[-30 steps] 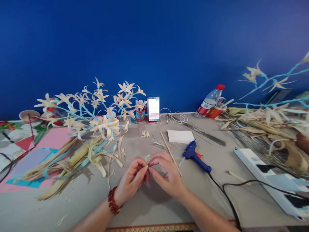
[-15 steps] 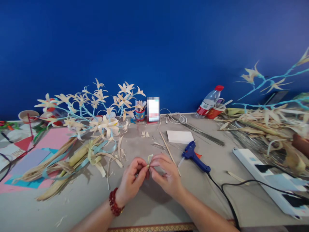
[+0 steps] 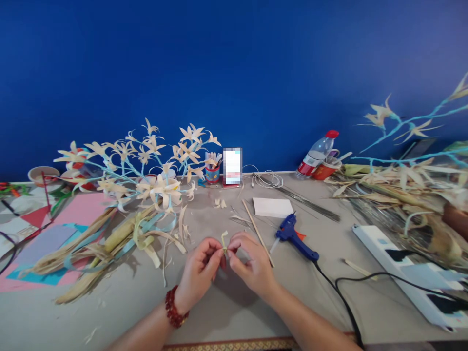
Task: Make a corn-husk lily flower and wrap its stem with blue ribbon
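Both my hands meet over the front middle of the table. My left hand [image 3: 204, 263], with a red bead bracelet at its wrist, pinches a small pale strip [image 3: 224, 240] that looks like corn husk. The fingertips of my right hand [image 3: 252, 261] are closed on the same strip from the other side. One end of it sticks up between the fingers; the lower part is hidden. Right of my hands lies a blue glue gun [image 3: 294, 236], and a thin wooden stick [image 3: 258, 232] lies just behind my right hand.
Husk flowers on blue stems [image 3: 157, 170] spread at the left, above dry husks [image 3: 120, 234] and coloured paper [image 3: 78, 209]. A white block [image 3: 272, 207] sits behind the glue gun. To the right are a power strip [image 3: 395, 268], black cables, a bottle [image 3: 314, 156] and more husks [image 3: 391, 192].
The strip's upper end stands a little more upright and further left between my fingers. My right fingertips have shifted slightly. Everything else looks the same.
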A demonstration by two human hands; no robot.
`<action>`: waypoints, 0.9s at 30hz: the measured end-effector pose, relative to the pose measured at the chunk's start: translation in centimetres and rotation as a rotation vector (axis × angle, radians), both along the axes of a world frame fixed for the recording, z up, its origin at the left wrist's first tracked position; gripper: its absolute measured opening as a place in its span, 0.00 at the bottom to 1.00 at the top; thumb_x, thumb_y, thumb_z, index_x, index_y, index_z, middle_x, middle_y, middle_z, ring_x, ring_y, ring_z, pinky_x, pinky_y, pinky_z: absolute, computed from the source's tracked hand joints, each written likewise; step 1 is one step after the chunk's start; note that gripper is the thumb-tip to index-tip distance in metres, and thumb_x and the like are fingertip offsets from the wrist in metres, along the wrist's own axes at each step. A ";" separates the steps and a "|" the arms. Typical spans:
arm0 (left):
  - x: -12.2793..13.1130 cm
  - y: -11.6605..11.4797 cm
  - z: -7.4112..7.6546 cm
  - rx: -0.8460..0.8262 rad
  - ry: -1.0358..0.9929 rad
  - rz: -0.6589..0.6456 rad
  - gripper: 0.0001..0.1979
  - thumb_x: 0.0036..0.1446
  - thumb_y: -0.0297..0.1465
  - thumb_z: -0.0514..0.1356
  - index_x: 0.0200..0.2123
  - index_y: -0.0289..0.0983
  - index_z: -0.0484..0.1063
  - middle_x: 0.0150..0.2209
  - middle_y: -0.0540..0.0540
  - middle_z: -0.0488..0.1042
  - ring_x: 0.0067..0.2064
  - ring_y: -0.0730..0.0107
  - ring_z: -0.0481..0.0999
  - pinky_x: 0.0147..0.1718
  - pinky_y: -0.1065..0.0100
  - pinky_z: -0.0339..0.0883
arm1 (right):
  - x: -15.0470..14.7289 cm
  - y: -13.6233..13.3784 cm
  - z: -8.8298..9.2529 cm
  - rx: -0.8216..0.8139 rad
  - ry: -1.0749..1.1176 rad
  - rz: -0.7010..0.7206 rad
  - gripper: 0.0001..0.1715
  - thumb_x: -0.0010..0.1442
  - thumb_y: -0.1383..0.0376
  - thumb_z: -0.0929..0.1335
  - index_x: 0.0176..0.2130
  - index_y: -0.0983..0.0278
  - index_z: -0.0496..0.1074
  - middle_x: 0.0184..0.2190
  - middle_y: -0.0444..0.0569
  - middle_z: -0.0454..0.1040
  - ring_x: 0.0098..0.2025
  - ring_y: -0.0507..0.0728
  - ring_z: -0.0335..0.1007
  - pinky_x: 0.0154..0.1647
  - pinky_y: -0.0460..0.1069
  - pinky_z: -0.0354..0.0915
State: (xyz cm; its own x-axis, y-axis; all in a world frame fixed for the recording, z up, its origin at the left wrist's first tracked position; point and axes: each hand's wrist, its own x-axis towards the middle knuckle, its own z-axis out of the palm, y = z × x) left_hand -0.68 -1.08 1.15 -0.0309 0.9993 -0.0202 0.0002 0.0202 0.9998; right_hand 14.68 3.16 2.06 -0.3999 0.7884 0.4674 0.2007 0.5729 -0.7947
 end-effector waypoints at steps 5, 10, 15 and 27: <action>0.0 0.3 0.2 -0.075 -0.116 -0.041 0.12 0.58 0.40 0.58 0.32 0.36 0.65 0.20 0.55 0.68 0.15 0.82 0.58 0.14 0.78 0.50 | 0.0 0.1 -0.1 0.018 0.009 -0.002 0.04 0.57 0.70 0.64 0.32 0.61 0.67 0.30 0.46 0.69 0.33 0.55 0.68 0.35 0.49 0.65; 0.2 0.3 0.1 -0.053 -0.123 0.001 0.12 0.57 0.40 0.59 0.31 0.36 0.66 0.21 0.54 0.68 0.16 0.83 0.59 0.15 0.78 0.52 | -0.1 -0.2 -0.4 0.058 -0.060 -0.053 0.04 0.58 0.70 0.65 0.34 0.61 0.67 0.28 0.46 0.72 0.31 0.55 0.69 0.33 0.49 0.65; 0.2 0.1 -0.4 0.029 -0.020 0.059 0.11 0.60 0.38 0.57 0.32 0.36 0.66 0.22 0.53 0.69 0.18 0.81 0.61 0.17 0.78 0.55 | 0.1 -0.5 -0.5 0.154 -0.106 -0.105 0.09 0.57 0.71 0.65 0.39 0.61 0.68 0.31 0.48 0.74 0.32 0.56 0.70 0.35 0.51 0.65; -0.4 -0.3 -0.3 0.259 0.346 0.096 0.05 0.60 0.29 0.57 0.34 0.37 0.72 0.29 0.48 0.75 0.30 0.72 0.73 0.30 0.73 0.65 | 0.2 0.0 -0.2 0.122 -0.118 -0.040 0.05 0.60 0.69 0.66 0.35 0.61 0.72 0.28 0.48 0.77 0.31 0.56 0.73 0.34 0.49 0.65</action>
